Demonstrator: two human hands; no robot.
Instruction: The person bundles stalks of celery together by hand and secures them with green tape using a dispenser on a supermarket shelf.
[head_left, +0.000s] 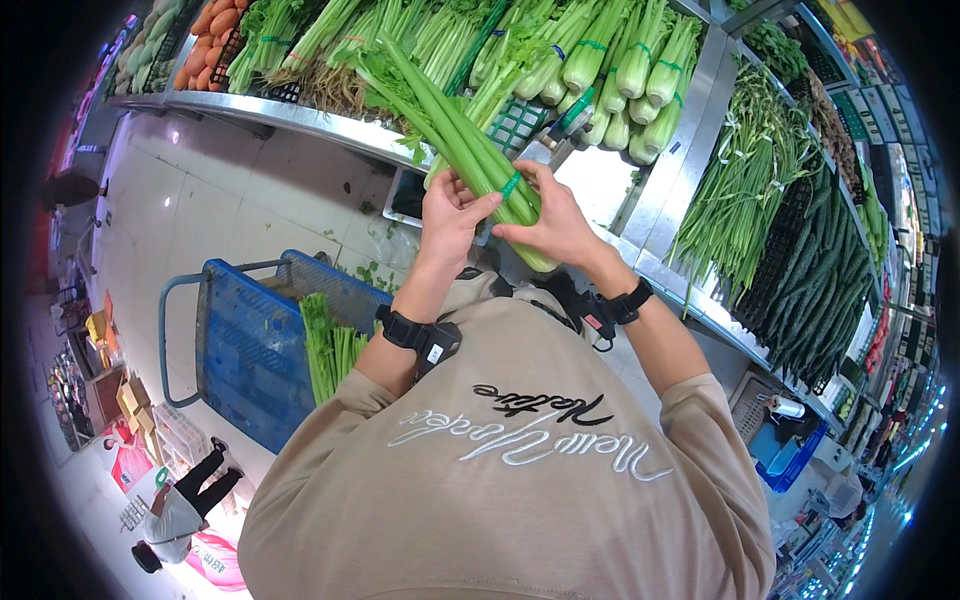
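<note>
Both my hands hold one bunch of celery (469, 146) in front of my body, its leafy end pointing up and left. Green tape (510, 186) wraps the stalks near the base. My left hand (454, 214) grips the near left side, thumb across the stalks by the tape. On the right, my right hand (551, 214) closes around the base, fingers beside the tape. Beyond the bunch stands a tape dispenser (574, 120) with a green roll, at the display's edge. Taped celery bunches (637, 71) are stacked behind it, roots trimmed off.
A blue platform cart (251, 349) with a metal handle stands at left, carrying celery (330, 345). Rooted greens (337, 82) and carrots (210, 49) fill the display's left. Cucumbers (814, 262) and long green stems (750, 180) lie at right. A person (176, 517) stands farther off.
</note>
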